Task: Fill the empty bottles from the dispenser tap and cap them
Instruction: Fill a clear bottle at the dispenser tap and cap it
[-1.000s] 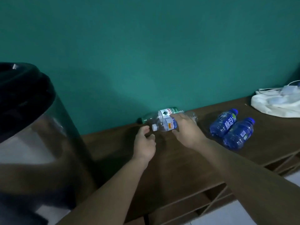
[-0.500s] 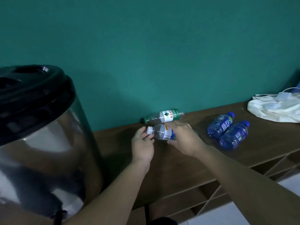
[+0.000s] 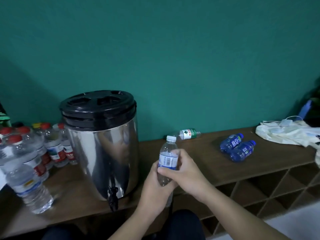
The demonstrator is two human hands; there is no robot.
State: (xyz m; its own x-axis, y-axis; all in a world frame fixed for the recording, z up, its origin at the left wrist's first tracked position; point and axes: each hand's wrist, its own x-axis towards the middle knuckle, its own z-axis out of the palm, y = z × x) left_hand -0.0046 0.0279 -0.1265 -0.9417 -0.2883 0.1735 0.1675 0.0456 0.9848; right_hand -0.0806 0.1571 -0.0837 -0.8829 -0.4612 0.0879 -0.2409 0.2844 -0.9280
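- the left hand (image 3: 152,186) is wrapping its grip, fingers curled, around the lower half of a clear plastic bottle (image 3: 167,160), holding it upright above the front edge of the counter (image 3: 199,163).
- the right hand (image 3: 186,172) is curling over the bottle's middle, thumb lying across the ribbed body just under the blue-and-white label.
- a white ribbed cap (image 3: 171,138) is sitting on the bottle's neck; the bottle is looking empty.
- just to the left, a polished steel dispenser (image 3: 102,153) with a black moulded lid is standing on the dark wood-grain counter, its black tap (image 3: 112,198) jutting out low at the front.
- behind the held bottle, a green-labelled bottle (image 3: 187,134) is lying on its side against the teal wall.
- to the right, two blue bottles (image 3: 237,147) are lying side by side, touching.
- far right, a crumpled cream cloth (image 3: 284,134) is resting on the counter.
- left of the dispenser, red-capped clear bottles (image 3: 52,144) are clustering upright, with one larger bottle (image 3: 29,189) in front.
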